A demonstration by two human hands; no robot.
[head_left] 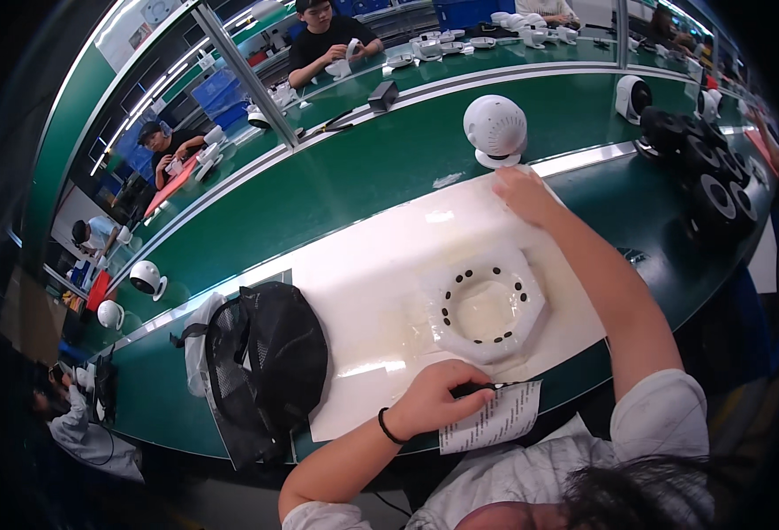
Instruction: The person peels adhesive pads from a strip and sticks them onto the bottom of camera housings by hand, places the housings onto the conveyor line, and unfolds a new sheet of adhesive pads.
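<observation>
A green table (363,172) bears a white mat (363,309); a black bag (275,353) overlaps the mat's left edge; a white ring (531,309) with black dots lies between the right hand (526,196) and left hand (432,399); a white camera (495,124) stands just beyond the right hand, whose grip I cannot tell; the left hand pinches a label sheet (491,422) and a black tool (471,389), near the ring.

A black bag (297,349) with mesh panels lies at the left on the green bench (162,389), touching a pale plastic bag (197,358). Black round parts (714,196) cluster at the right. Across the bench, a co-worker (319,40) handles a white part (352,49).
</observation>
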